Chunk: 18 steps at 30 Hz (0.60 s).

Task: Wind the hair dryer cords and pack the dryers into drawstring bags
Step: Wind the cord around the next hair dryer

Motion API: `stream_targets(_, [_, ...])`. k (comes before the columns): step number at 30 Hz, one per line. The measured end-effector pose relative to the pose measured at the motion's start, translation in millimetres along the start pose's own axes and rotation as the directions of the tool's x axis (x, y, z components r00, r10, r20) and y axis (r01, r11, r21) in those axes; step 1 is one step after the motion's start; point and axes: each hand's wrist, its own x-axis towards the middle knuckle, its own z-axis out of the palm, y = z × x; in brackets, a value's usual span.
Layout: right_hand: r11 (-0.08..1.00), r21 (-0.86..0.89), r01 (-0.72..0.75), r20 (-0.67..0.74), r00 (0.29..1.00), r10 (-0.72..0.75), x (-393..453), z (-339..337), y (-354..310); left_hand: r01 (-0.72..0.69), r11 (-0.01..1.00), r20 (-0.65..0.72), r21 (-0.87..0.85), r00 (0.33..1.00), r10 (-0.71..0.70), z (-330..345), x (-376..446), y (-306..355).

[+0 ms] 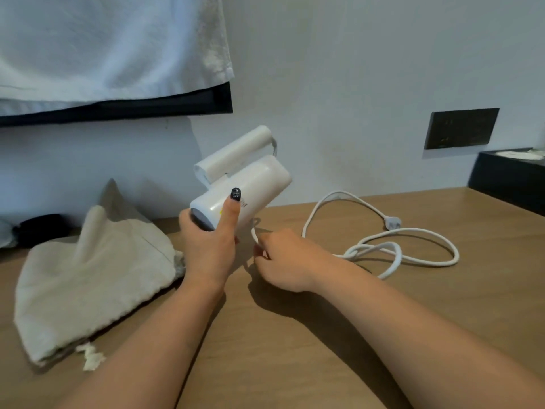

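My left hand [211,246] grips the barrel of a white hair dryer [253,184] and holds it above the wooden table [295,335], its folded handle pointing up and back. My right hand [283,258] pinches the white cord [398,255] just below the dryer. The cord lies in loose loops on the table to the right and ends in a white plug [393,223]. A beige drawstring bag [88,281] lies on the table at the left, bulging, with a frayed string end [91,357] at its near corner.
A white towel [112,45] hangs over a dark rail on the wall at the upper left. A dark socket panel [461,128] is set in the wall at the right. A black box [510,178] stands at the far right. A dark object [39,228] sits behind the bag.
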Motion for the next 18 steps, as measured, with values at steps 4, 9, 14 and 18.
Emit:
stream_targets(4, [0.972, 0.233, 0.032, -0.085, 0.996, -0.012, -1, -1, 8, -0.18, 0.952, 0.012, 0.249, 0.983, 0.182, -1, -1, -4])
stream_targets(9, [0.856, 0.517, 0.024, -0.11, 0.993, 0.039, 0, -4, 14, -0.378, 0.803, 0.12, 0.46, 0.923, 0.366, -6, 9, -16])
stream_targets(14, [0.509, 0.861, 0.011, -0.029, 0.999, 0.028, -4, -12, 16, -0.498, 0.731, 0.177, 0.467, 0.862, 0.475, -8, 12, -16])
stream_targets(18, [0.497, 0.867, -0.03, -0.003, 0.998, 0.066, 1, -13, 26, -0.602, 0.644, 0.286, 0.473, 0.796, 0.534, -15, 17, -16])
